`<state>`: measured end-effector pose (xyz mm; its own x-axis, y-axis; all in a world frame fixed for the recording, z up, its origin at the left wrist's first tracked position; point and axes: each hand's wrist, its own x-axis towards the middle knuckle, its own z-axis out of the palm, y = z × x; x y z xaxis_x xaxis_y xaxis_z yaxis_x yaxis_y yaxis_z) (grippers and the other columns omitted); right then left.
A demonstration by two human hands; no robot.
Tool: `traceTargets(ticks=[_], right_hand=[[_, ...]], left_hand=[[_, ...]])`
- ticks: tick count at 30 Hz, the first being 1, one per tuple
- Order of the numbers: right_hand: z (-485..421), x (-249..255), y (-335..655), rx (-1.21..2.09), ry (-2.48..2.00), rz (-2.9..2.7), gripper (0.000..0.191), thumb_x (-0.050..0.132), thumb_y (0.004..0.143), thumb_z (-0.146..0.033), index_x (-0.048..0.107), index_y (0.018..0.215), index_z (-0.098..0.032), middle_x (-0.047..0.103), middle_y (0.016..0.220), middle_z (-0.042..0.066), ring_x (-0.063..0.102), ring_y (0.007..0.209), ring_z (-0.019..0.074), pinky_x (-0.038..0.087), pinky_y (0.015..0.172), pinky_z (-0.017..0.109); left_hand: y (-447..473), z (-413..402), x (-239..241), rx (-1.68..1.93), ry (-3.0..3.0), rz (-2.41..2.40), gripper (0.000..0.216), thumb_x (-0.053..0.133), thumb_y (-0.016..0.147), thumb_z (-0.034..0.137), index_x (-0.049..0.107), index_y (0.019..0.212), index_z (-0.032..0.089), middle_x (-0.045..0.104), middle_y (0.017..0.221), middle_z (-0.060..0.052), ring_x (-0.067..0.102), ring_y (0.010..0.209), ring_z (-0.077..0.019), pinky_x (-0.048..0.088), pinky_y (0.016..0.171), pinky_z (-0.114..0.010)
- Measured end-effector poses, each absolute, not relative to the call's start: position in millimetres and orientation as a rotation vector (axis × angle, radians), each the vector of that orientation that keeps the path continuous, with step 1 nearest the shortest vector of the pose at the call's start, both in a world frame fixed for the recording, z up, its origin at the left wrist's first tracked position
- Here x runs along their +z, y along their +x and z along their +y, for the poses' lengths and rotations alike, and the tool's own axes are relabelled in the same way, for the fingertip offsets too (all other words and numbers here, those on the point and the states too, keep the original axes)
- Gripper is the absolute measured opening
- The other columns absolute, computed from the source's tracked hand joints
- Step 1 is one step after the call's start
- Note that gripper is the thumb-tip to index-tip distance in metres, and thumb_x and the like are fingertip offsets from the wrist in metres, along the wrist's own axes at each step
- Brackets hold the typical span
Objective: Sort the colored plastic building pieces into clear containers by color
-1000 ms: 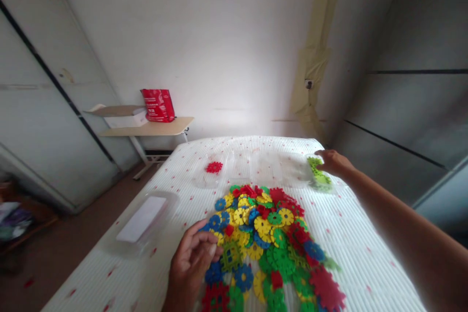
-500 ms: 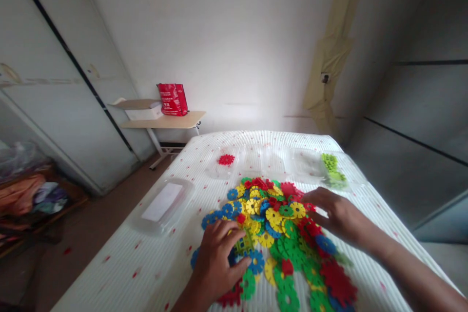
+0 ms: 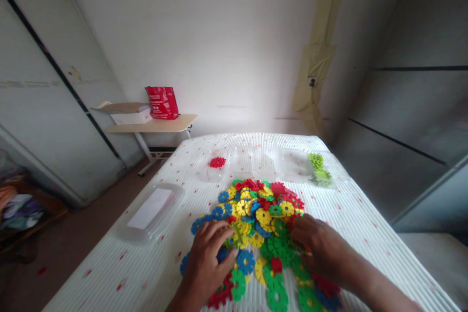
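Observation:
A heap of toothed plastic discs in red, yellow, blue and green is spread over the quilted white cover. My left hand is at the heap's left side, its fingers and thumb curled around a lime-green toothed building piece. Below that hand lie a blue disc and a red toothed piece. My right hand reaches down into the right side of the heap, beside the green discs. Its fingers are bent together, and whatever they pinch is hidden.
Behind the heap stands a clear compartment tray, with red pieces at left and lime-green pieces at right. A clear lid with a white paper lies left. Beyond are a small table and a red bag.
My right hand has moved down and nearer along the heap's right side, its fingers closing in. The lime-green piece at my left hand has tilted and risen slightly. The whole view has shifted.

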<state>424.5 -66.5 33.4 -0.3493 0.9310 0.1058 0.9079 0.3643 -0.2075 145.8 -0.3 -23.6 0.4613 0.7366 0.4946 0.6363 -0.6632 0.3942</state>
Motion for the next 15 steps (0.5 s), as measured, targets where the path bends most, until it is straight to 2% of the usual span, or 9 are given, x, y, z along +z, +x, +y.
traceTargets(ticks=[6,15], right_hand=[[-61,17,423,-0.004,-1.775,-2.398,0.016,0.049,0.072,-0.005,0.057,0.075,-0.018,0.058,0.086,0.006,0.051,0.076,0.0168,0.040,0.067,0.028],[-58,13,417,-0.188,-1.737,-2.422,0.014,0.050,0.076,-0.008,0.057,0.067,-0.018,0.060,0.076,0.005,0.050,0.067,0.0156,0.034,0.064,0.029]], left_hand=[[145,1,-29,1.149,2.566,1.237,0.037,0.059,0.075,0.023,0.058,0.112,0.023,0.062,0.110,-0.007,0.058,0.102,-0.0214,0.050,0.087,-0.033],[144,4,-38,1.277,2.633,1.279,0.038,0.056,0.079,0.023,0.053,0.116,0.019,0.062,0.112,-0.009,0.060,0.103,-0.0201,0.053,0.086,-0.031]])
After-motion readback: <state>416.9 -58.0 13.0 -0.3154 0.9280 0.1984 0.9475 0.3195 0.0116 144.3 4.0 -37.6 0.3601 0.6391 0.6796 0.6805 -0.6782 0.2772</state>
